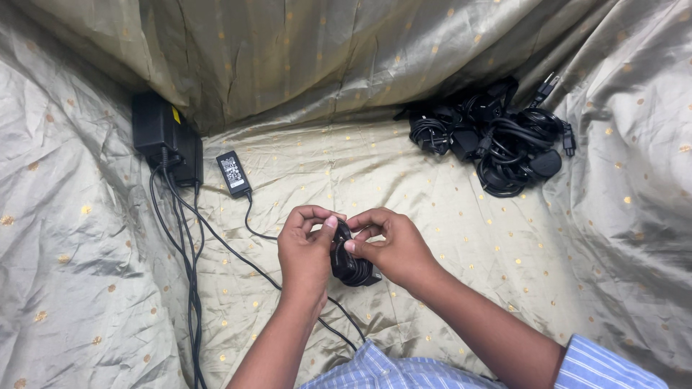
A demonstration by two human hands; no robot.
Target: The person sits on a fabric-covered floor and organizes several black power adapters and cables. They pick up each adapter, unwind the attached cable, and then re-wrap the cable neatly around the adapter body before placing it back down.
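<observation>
A coiled black cable bundle (351, 264), judged light, pliant and springy, is clamped at centre by the left hand (305, 252) and right hand (393, 248); best gripped across its loops; bundled adapters (494, 137) lie at one o'clock.

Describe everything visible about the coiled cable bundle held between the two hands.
The coiled cable bundle is black, rubbery-looking cord wound into a tight small loop, with a dark blocky part at its lower right end. It is held just above the gold-dotted fabric, pinched between the left hand and right hand. A loose cord trails from beneath it.
</observation>
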